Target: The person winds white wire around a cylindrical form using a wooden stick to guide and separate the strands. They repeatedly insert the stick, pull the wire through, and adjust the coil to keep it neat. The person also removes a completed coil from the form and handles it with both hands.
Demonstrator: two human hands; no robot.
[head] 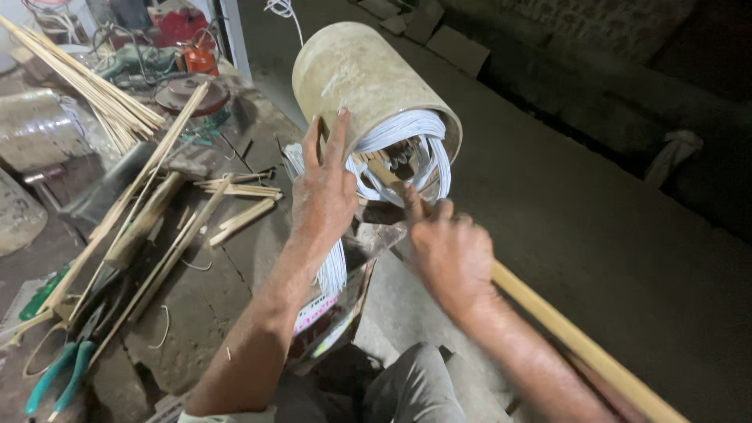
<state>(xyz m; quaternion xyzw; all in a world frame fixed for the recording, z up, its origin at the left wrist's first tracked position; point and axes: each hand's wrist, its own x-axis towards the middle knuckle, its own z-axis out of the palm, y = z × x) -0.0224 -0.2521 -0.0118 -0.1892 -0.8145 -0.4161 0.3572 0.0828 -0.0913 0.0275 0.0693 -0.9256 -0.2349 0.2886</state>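
Fingers of left hand (325,192) spread on dusty metal cylinder (356,78); right hand (448,249) gripping wooden stick (580,345).

Dim, warm light from upper left; dark right side, slight motion blur.

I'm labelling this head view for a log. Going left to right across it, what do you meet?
Pliers → bamboo sticks → left hand → cylinder with white wire coils → right hand → long stick.
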